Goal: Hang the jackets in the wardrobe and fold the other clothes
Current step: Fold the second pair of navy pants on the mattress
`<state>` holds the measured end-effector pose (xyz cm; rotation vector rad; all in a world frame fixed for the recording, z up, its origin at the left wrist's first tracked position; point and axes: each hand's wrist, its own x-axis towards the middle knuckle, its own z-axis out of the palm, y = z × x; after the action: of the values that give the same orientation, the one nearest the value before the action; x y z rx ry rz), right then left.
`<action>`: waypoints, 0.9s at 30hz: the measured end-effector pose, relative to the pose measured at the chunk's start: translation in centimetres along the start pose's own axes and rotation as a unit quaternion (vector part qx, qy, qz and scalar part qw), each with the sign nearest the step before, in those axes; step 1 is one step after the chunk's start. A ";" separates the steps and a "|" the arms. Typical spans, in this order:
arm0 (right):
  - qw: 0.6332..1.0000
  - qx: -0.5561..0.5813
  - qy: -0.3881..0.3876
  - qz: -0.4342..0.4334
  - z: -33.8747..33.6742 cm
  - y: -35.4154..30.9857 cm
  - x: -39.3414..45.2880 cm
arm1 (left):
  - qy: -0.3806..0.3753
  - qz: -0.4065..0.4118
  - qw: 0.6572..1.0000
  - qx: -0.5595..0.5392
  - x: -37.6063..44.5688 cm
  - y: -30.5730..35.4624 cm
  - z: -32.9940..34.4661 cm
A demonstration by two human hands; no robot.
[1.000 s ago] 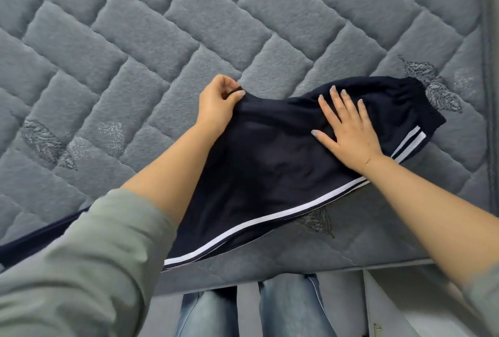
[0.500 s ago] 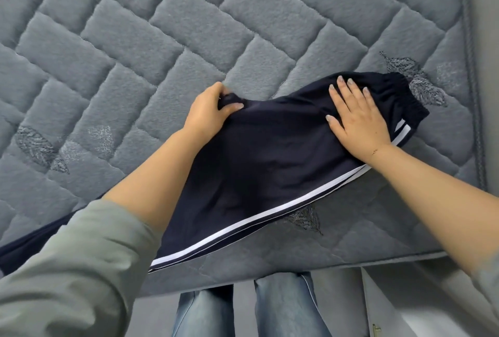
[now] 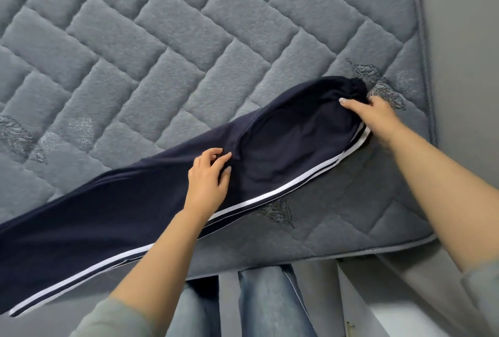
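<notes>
Dark navy track pants (image 3: 121, 209) with white side stripes lie stretched diagonally across the grey quilted mattress (image 3: 189, 53), waistband at the upper right, legs running off the lower left edge. My left hand (image 3: 209, 177) rests near the crotch seam, its fingers curled and pinching the fabric there. My right hand (image 3: 378, 116) grips the waistband end, thumb on top of the cloth and fingers tucked under it.
The mattress's front edge (image 3: 337, 250) runs just in front of my jeans-clad legs (image 3: 270, 304). A grey wall (image 3: 464, 66) borders the mattress on the right. A white piece of furniture (image 3: 359, 317) stands at the lower right.
The left hand has let go of the upper edge and come down to the crotch seam. The right hand slid right from lying flat to gripping the waistband. The pants now lie stretched out long.
</notes>
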<state>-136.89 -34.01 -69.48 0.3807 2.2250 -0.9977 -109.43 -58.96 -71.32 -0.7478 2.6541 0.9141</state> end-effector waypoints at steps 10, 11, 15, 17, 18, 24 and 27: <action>0.923 0.136 -0.360 -0.018 7.2 -5.7 -12.0 | -0.168 -0.195 0.862 -0.437 0.0 0.1 -3.4; 0.919 0.091 -0.383 -0.032 9.4 -6.0 -13.5 | -0.165 -0.232 0.802 -0.525 -0.1 -0.2 -4.0; 0.887 -0.100 -0.441 -0.088 15.8 -5.5 -16.7 | -0.095 -0.331 0.571 -0.745 -1.8 -2.9 -5.5; 0.918 -0.076 -0.363 -0.143 16.5 -4.7 -16.6 | -0.064 -0.346 0.600 -0.718 -2.8 -4.2 -5.3; 0.939 -0.054 -0.288 -0.181 16.4 -4.2 -16.4 | -0.054 -0.344 0.641 -0.684 -3.2 -4.7 -5.1; 0.915 -0.206 -0.129 -0.322 15.1 -0.8 -13.9 | 0.040 -0.322 0.828 -0.458 -3.5 -4.9 -4.2; 0.874 -0.293 -0.165 -0.351 16.7 0.0 -13.8 | 0.030 -0.290 0.785 -0.547 -4.4 -6.7 -6.3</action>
<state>-119.16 -46.40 -68.42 -0.8638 2.2202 -0.5830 -102.51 -65.67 -68.20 -1.6706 1.4649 2.1748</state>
